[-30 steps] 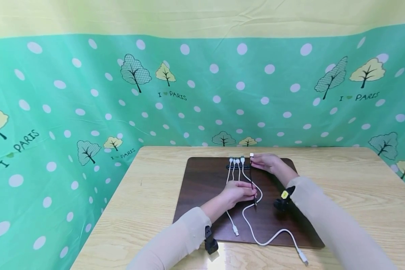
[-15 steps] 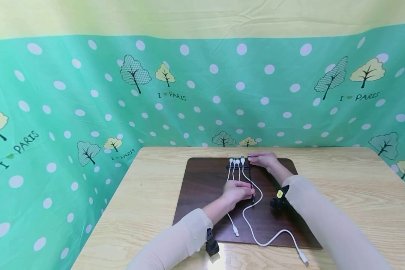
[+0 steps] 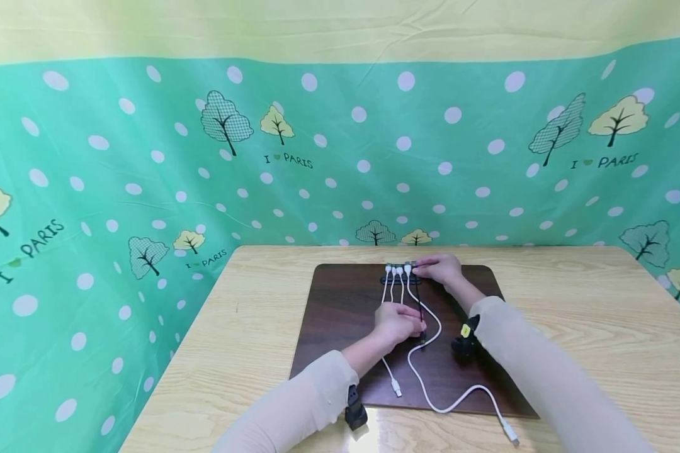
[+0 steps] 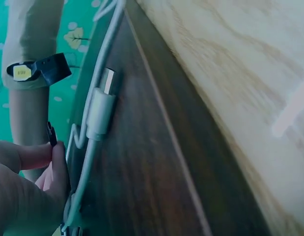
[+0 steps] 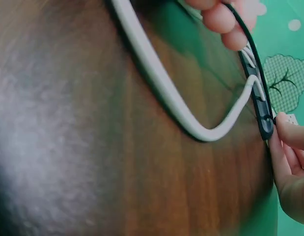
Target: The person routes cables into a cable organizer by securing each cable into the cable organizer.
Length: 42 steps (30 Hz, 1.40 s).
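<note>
A thin black cable (image 3: 420, 300) is stretched between the two hands, over a dark brown board (image 3: 340, 340). The left hand (image 3: 396, 322) pinches its near end between thumb and fingers; a small black tip (image 4: 51, 132) sticks out past them in the left wrist view. At the far edge of the board, the right hand (image 3: 439, 269) pinches the cable's other end, partly hidden by the fingers. That hand is right at the end of a dark slotted cable clip (image 5: 262, 115). Several white cables (image 3: 407, 269) sit in the clip's slots, left of the black one.
One white cable (image 3: 439, 410) curves across the board and over its front edge to a plug (image 3: 510, 433) on the wooden table (image 3: 204, 358). Another white USB plug (image 3: 396, 387) lies near the board's front. A green patterned cloth (image 3: 328, 207) hangs behind the table.
The right hand has moved slightly left, bringing the black cable's far end up to the clip beside the white cables. The left hand has drifted slightly left with its near end.
</note>
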{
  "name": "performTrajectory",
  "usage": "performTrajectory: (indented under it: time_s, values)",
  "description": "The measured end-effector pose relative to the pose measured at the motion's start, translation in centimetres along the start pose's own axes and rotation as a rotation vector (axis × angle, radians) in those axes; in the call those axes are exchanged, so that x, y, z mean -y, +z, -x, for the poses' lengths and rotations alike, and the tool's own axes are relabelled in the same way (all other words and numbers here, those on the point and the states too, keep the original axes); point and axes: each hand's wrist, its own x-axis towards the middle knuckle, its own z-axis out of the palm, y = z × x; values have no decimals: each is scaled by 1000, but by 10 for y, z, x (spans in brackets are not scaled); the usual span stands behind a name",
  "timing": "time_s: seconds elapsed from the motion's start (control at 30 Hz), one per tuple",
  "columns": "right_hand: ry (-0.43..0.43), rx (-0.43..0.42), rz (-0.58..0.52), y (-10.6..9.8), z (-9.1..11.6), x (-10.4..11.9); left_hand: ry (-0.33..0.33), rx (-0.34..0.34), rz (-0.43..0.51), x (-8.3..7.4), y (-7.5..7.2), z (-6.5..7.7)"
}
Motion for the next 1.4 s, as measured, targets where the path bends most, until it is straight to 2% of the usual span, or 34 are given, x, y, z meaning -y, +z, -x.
performTrajectory:
  time_s: [0.17, 0.27, 0.37, 0.47, 0.63, 0.77, 0.97, 1.1, 1.27, 1.4]
  values:
    - [-99, -57, 160, 7, 2, 2, 110, -42, -264, -1, 1, 2]
    - [-129, -66, 178, 8, 0, 3, 159, -74, -358, -1, 0, 3]
    - [-123, -59, 178, 7, 1, 2, 150, -70, -358, 0, 0, 4]
    - [-105, -61, 176, 9, 4, 1, 116, -34, -319, 1, 0, 6]
    - [-90, -107, 158, 16, 9, 3, 86, -1, -252, 0, -3, 4]
    - [-61, -128, 150, 20, 9, 8, 81, 9, -254, -4, -10, 1]
    - [-19, -82, 110, 19, 5, 10, 59, 38, -228, -5, -14, -3]
    - [-7, -51, 75, 13, 5, 10, 59, 37, -251, -3, -17, -4]
    - [12, -12, 38, -2, 10, 1, 98, 60, -297, -1, -29, -5]
    - [14, 26, 18, -18, 17, -5, 215, 70, -351, 0, -44, -9]
